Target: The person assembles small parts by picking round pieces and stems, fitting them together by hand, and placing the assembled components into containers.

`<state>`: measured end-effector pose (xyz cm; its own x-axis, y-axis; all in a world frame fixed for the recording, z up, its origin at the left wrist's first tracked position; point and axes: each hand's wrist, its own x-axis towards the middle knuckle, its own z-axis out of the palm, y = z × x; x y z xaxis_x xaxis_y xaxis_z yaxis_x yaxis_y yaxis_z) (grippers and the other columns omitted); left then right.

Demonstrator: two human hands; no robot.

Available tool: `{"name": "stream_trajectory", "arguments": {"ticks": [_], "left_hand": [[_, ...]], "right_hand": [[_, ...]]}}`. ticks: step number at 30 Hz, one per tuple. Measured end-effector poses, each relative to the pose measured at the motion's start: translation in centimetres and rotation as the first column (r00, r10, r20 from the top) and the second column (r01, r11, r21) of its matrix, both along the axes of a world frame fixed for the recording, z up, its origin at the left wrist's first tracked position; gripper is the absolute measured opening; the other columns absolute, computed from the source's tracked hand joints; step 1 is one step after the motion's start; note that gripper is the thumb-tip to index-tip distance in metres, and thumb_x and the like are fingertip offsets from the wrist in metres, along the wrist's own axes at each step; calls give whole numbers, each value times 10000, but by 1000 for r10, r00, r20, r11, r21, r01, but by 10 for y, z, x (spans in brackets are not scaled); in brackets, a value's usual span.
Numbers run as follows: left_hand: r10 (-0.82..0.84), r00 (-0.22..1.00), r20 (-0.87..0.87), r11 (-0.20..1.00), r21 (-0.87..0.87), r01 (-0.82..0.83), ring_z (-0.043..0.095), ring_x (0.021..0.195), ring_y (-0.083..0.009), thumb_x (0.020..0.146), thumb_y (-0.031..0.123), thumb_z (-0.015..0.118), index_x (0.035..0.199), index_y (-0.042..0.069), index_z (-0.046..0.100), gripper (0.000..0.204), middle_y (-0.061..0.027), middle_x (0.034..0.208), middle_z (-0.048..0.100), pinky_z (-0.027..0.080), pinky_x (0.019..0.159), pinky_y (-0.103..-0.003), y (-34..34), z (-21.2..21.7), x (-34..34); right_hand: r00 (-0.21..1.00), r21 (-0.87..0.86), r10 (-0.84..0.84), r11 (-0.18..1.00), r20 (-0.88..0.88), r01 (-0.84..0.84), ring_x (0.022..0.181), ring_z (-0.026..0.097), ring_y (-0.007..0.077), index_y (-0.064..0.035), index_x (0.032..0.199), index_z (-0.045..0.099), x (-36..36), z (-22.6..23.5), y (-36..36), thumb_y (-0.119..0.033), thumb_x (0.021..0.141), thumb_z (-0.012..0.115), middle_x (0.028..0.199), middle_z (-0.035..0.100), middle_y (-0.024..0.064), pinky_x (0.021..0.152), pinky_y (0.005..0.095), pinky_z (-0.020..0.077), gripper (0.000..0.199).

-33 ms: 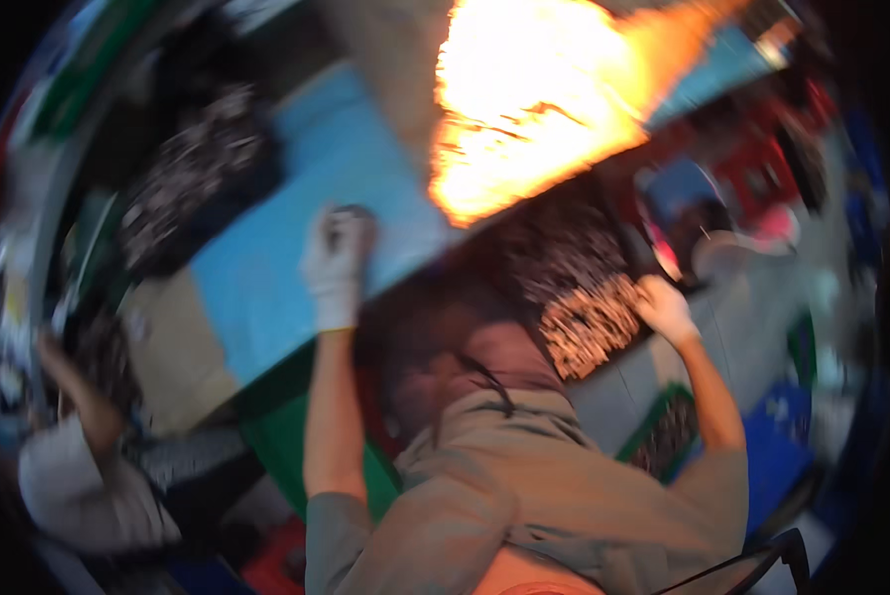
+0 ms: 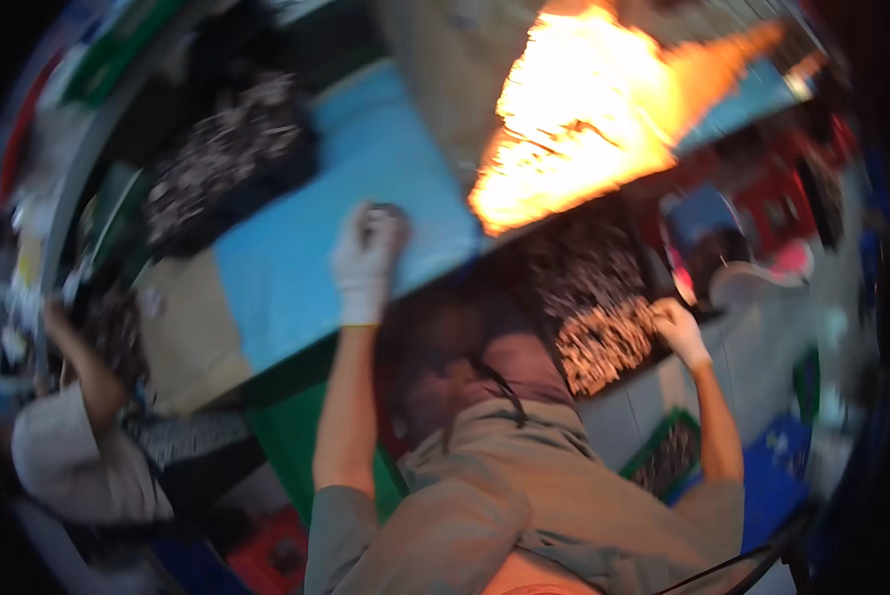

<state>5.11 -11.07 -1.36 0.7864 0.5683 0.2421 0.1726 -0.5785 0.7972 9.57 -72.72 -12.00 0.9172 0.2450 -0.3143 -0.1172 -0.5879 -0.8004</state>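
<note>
My left hand (image 2: 365, 266), in a white glove with a yellow cuff, is closed on a small dark object (image 2: 387, 211) above the blue sheet (image 2: 296, 268) on the table. Blur hides the object's kind. Over at the right, my right hand (image 2: 680, 332), gloved in white too, has its fingers curled at the edge of a heap of small brownish pieces (image 2: 603, 349). What those fingers hold, if anything, cannot be made out. The heap lies in a dark tray in front of me, with darker pieces (image 2: 589, 263) behind it.
A glaring, overexposed patch (image 2: 584, 124) covers the table's far middle. Another dark heap of pieces (image 2: 232, 154) stands far left. A co-worker's arm (image 2: 93, 372) reaches in at the left. Green bins (image 2: 291, 436), a small green tray (image 2: 668, 456) and a blue bin (image 2: 777, 476) stand low nearby.
The whole view has shifted slightly, with the table and both hands appearing further right. Against the table and the heap, my hands have hardly moved.
</note>
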Motion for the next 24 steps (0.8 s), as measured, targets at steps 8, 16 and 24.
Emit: {"name": "stream_trajectory", "arguments": {"ticks": [8, 16, 24], "left_hand": [[5, 1000, -2, 988, -152, -6, 751, 1052, -245, 978, 340, 756, 1364, 12, 684, 512, -176, 1175, 766, 573, 958, -354, 17, 8, -28], [-55, 996, -76, 998, 18, 57, 756, 976, -330, 950, 306, 762, 1317, 70, 700, 441, -189, 1120, 758, 594, 879, -390, 33, 12, -21], [-94, 990, -105, 994, 39, 98, 706, 1062, -395, 967, 340, 707, 1302, 81, 660, 426, -200, 1156, 726, 577, 877, -470, 49, 17, -29]], "right_hand": [[768, 658, 289, 720, -572, 219, 709, 588, 117, -23, 1332, 587, -35, 135, 310, -236, 1034, 666, 878, 626, 20, 612, 271, 499, 374], [712, -146, 532, 835, 458, -530, 952, 755, 444, -14, 1388, 558, 37, 204, 508, -378, 1037, 603, 1126, 740, 295, 860, 523, 582, 508], [495, -528, 787, 616, 369, -585, 832, 745, 456, -6, 1282, 594, 38, 228, 559, -331, 1035, 552, 921, 748, 264, 788, 552, 595, 411]]}}
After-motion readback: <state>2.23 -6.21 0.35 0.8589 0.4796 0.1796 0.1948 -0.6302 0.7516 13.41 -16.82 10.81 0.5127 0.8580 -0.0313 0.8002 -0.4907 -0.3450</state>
